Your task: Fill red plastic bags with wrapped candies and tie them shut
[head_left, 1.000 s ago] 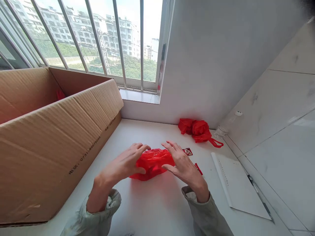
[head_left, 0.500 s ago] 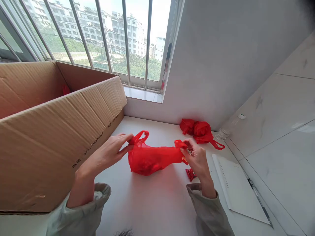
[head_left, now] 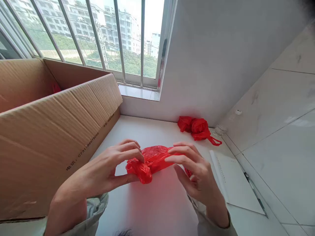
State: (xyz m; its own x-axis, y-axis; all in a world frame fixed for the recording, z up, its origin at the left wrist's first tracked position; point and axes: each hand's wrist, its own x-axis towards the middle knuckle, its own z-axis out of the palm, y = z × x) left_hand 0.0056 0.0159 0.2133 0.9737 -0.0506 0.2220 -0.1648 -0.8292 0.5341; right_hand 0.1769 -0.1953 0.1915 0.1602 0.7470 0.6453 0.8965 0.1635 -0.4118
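A filled red plastic bag (head_left: 152, 159) lies on the white counter (head_left: 159, 203) in front of me. My left hand (head_left: 110, 167) pinches the bag's crumpled left end between thumb and fingers. At the bag's right end my right hand (head_left: 194, 168) has its fingers curled over the plastic; whether it grips a handle is hidden by the fingers. A small red packet peeks out under that hand.
A large open cardboard box (head_left: 49, 131) fills the left side, with something red inside. Two more tied red bags (head_left: 197, 127) lie by the back wall. A white sheet of paper (head_left: 233, 183) with a pen (head_left: 254, 195) lies at right. Barred window behind.
Half a second ago both hands held the bag's handles pulled apart and raised. Now the hands have come together over the bag, with the handles bunched down against it.
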